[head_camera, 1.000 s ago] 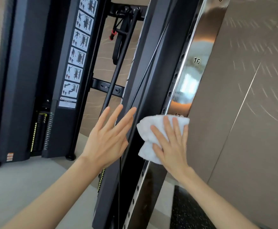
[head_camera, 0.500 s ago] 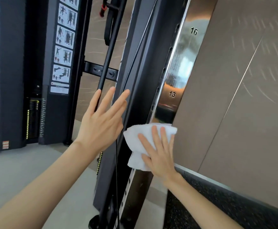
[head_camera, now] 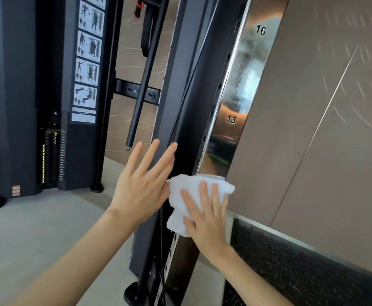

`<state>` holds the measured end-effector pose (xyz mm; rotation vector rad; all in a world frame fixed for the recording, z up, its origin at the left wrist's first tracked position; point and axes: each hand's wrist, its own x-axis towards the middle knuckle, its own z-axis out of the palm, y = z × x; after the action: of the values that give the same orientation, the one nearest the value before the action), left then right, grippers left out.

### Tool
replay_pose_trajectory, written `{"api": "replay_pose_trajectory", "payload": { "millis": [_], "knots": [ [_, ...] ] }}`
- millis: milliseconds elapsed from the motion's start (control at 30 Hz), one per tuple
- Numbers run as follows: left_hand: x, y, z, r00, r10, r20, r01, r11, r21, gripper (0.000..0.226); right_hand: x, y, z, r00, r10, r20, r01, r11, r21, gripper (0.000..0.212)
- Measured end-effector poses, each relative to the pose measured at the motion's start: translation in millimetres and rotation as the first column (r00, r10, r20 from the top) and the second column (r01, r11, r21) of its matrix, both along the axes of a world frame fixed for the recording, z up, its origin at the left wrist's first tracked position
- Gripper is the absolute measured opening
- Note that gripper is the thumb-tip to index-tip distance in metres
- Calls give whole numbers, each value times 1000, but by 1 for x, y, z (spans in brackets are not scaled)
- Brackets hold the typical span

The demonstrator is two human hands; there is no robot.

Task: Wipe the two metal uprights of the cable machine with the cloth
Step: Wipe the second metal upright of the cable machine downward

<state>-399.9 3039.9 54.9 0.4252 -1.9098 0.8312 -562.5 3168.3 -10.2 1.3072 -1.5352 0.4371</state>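
A shiny metal upright (head_camera: 242, 89) with numbers 16 and 13 and a row of holes runs from the top centre down to the floor. Damp streaks show on it above the 13. My right hand (head_camera: 207, 215) presses a folded white cloth (head_camera: 182, 191) flat against the upright below the 13. My left hand (head_camera: 143, 184) rests open, fingers spread, on the black frame column (head_camera: 180, 96) just left of the cloth. A second metal upright is not visible.
A black tower (head_camera: 26, 96) with an exercise sticker strip (head_camera: 87, 62) and a weight stack (head_camera: 50, 155) stands at left. A black bar (head_camera: 145, 80) hangs between the towers. A brown wall panel (head_camera: 324, 129) and dark speckled skirting (head_camera: 302, 261) close in on the right. Grey floor (head_camera: 37, 235) lies below left.
My right hand has slid the cloth down the upright, from the 13 mark to well below it. My left hand has moved down the black column alongside.
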Motion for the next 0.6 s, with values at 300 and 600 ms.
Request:
{"api": "replay_pose_trajectory", "payload": {
  "millis": [300, 600],
  "knots": [
    [19, -7, -10, 1000, -2, 3, 2, 996, 90, 55, 16, -13, 136, 1000, -9, 0, 9, 993, -117, 47],
    [32, -6, -12, 1000, -16, 7, 16, 996, 85, 55, 19, -13, 15, 989, -137, -55, 138, 990, 28, 50]
  ]
}}
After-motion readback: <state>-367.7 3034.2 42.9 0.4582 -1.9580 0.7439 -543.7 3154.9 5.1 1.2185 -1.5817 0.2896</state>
